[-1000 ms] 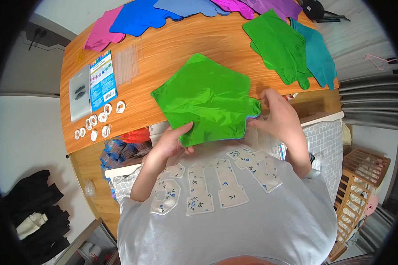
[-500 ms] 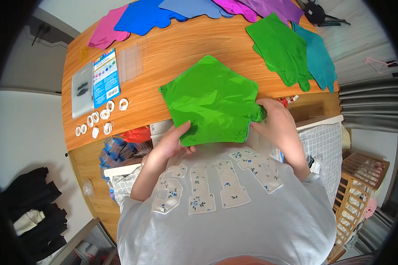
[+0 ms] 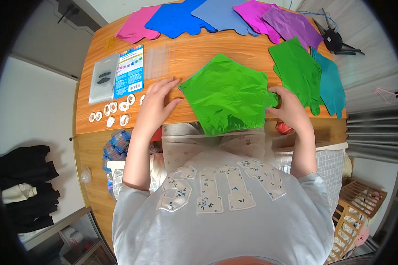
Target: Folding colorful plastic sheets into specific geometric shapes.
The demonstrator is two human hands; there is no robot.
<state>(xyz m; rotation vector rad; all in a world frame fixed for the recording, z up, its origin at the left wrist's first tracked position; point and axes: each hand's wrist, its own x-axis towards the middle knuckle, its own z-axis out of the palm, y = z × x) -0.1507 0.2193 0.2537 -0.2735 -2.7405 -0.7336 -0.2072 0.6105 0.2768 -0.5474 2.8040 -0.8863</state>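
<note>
Two green foil balloons (image 3: pixel 227 97) (image 3: pixel 296 73), two blue (image 3: pixel 177 20) (image 3: pixel 223 15), two hands (image 3: pixel 157 104) (image 3: pixel 289 108)

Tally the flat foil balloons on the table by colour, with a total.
Green: 2, the green balloon under both hands and a second green balloon at the right.
Blue: 2, a dark blue balloon and a lighter blue balloon.
Pink: 1, pink balloon.
Magenta: 1, magenta balloon.
Purple: 1, purple balloon.
Teal: 1, teal balloon.
Total: 8
</note>
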